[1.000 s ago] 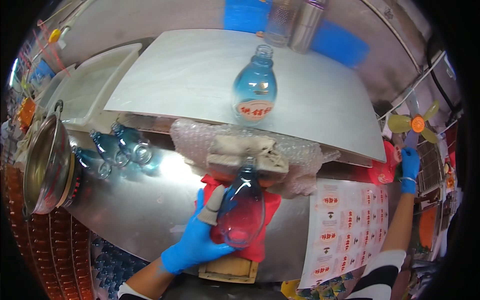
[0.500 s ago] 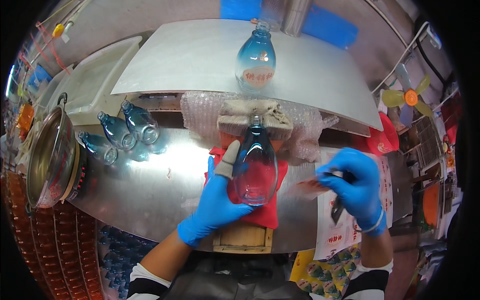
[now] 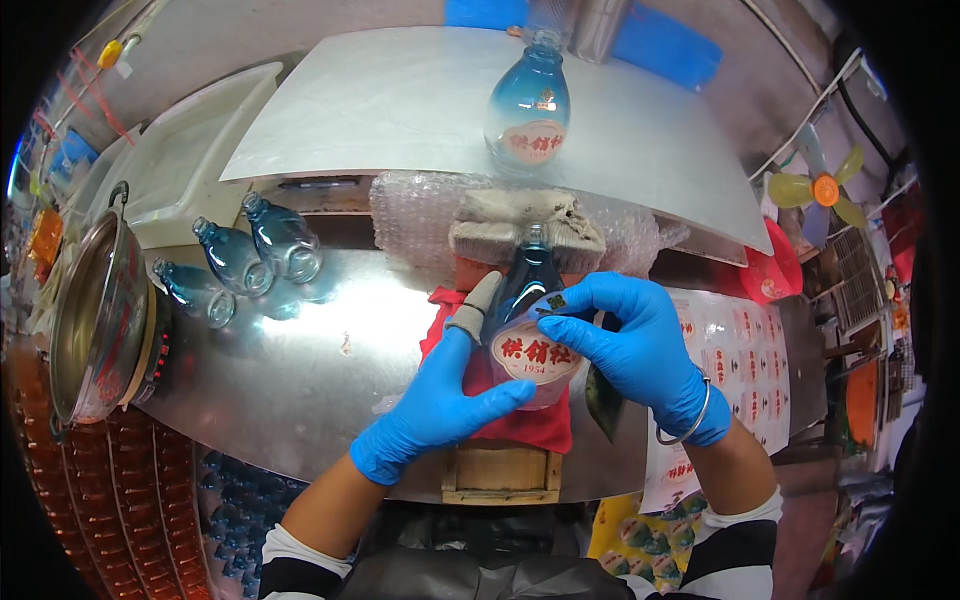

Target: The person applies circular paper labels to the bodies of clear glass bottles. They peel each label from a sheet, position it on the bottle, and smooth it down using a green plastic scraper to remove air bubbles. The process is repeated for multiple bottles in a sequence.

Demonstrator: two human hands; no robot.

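"Blue gloves are worn. What does the left hand grasp?"

"It grasps the glass bottle, which is on the red cloth, with its neck at the pale pad."

"And the right hand?"

"It pinches the printed label near its edge, over the bottle's front."

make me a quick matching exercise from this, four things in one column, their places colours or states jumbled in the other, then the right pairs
1. right hand
2. red cloth
3. far bottle
4. fan

A. on the white board
B. orange at its hub
C. pinching the label film
D. beneath the held bottle

Right pairs: 1-C, 2-D, 3-A, 4-B
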